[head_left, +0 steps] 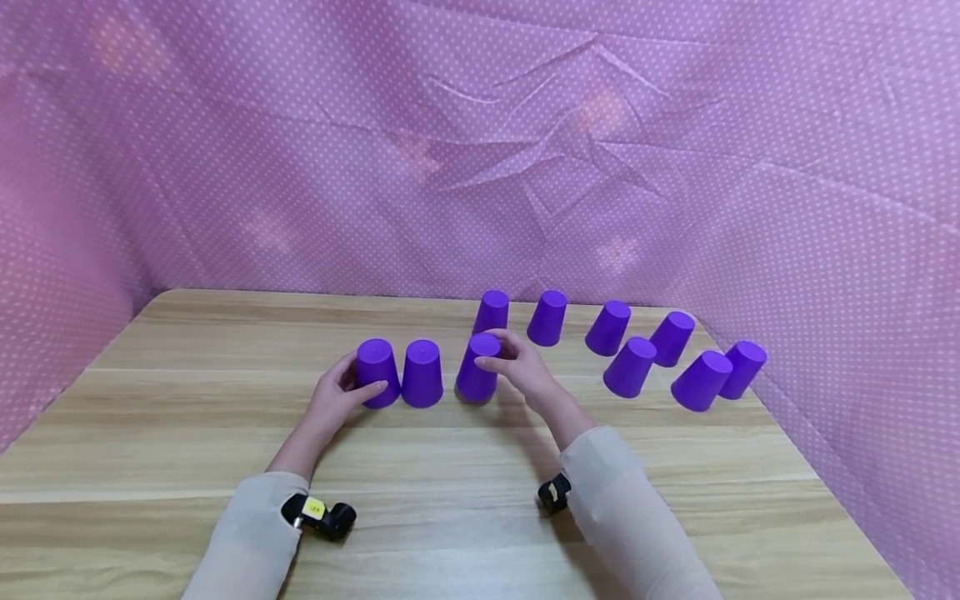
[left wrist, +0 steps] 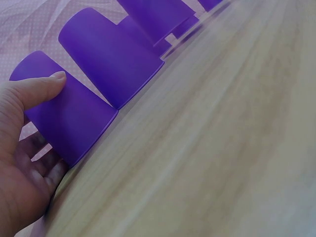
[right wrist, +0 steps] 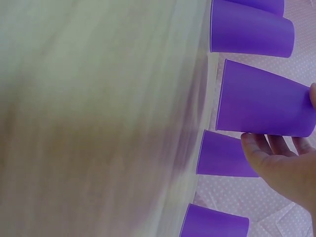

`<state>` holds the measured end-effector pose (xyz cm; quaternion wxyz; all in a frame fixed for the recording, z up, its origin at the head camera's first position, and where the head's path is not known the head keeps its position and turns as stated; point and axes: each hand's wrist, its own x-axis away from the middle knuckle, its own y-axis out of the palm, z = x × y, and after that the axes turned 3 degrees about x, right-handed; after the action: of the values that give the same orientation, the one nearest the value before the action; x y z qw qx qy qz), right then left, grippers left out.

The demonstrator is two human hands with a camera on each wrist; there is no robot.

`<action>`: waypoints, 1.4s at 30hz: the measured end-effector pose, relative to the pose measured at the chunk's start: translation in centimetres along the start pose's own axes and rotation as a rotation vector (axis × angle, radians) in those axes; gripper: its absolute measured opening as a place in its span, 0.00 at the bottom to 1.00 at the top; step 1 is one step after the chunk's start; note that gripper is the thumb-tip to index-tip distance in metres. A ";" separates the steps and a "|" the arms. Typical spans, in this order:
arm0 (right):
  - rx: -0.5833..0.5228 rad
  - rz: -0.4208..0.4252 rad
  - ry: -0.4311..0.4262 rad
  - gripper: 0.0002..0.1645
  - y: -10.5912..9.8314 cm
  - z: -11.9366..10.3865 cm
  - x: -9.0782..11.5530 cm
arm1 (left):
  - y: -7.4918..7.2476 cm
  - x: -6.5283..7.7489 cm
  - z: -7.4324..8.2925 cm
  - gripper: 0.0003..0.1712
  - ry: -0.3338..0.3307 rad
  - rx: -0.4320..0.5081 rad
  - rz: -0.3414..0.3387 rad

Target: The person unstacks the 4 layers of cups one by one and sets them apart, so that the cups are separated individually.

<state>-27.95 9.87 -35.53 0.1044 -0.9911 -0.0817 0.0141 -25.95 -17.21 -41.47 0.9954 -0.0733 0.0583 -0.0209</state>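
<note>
My left hand (head_left: pixel 330 404) grips the leftmost upside-down purple cup (head_left: pixel 377 367), its thumb across the near side and its other fingers around the far left side. Right beside that one stands a second inverted cup (head_left: pixel 422 377); their rims meet or nearly meet in the left wrist view. A third inverted cup (head_left: pixel 472 382) is held by my right hand (head_left: pixel 528 375), between the thumb near its top and the fingers at its right side. In the right wrist view this held cup (right wrist: pixel 266 101) appears slightly raised off the wood.
Behind the right-hand cup stands another purple cup (head_left: pixel 492 310). Several more inverted cups, among them a front one (head_left: pixel 630 367) and a far-right one (head_left: pixel 742 371), spread over the right side of the wooden table (head_left: pixel 420 517). Pink dotted cloth (head_left: pixel 480 167) hangs around the table.
</note>
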 end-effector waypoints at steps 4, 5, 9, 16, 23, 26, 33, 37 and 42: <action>0.001 0.018 -0.024 0.26 -0.6 0.1 0.0 | 0.1 0.1 0.1 0.41 -0.001 -0.001 0.003; 0.001 0.022 -0.028 0.26 -0.8 0.0 0.0 | 0.1 0.1 0.0 0.40 0.000 -0.002 0.005; 0.015 0.035 -0.033 0.27 -1.6 -0.2 0.2 | 0.1 0.1 -0.1 0.40 0.005 -0.012 0.007; 0.041 0.026 -0.035 0.28 -3.5 -0.5 0.7 | 0.1 0.2 -0.2 0.41 -0.005 -0.012 0.003; 0.051 0.031 -0.024 0.28 -5.6 -0.9 1.5 | 0.3 0.3 -0.1 0.40 -0.001 0.004 0.000; 0.056 0.047 -0.032 0.27 -6.3 -1.1 1.8 | 0.3 0.3 0.0 0.40 0.000 0.002 0.009; 0.073 0.066 -0.034 0.30 -7.9 -1.4 2.5 | 0.2 0.4 0.0 0.40 0.001 0.004 0.011; 0.078 0.079 -0.029 0.31 -8.8 -1.3 2.9 | 0.2 0.4 0.0 0.39 0.010 0.017 0.003; 0.079 0.087 -0.054 0.31 -9.8 -1.0 3.5 | 0.2 0.4 0.1 0.40 0.005 0.007 0.006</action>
<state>-26.04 19.69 -32.57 0.1406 -0.9881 -0.0408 0.0483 -25.56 -17.01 -41.45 0.9955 -0.0697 0.0609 -0.0181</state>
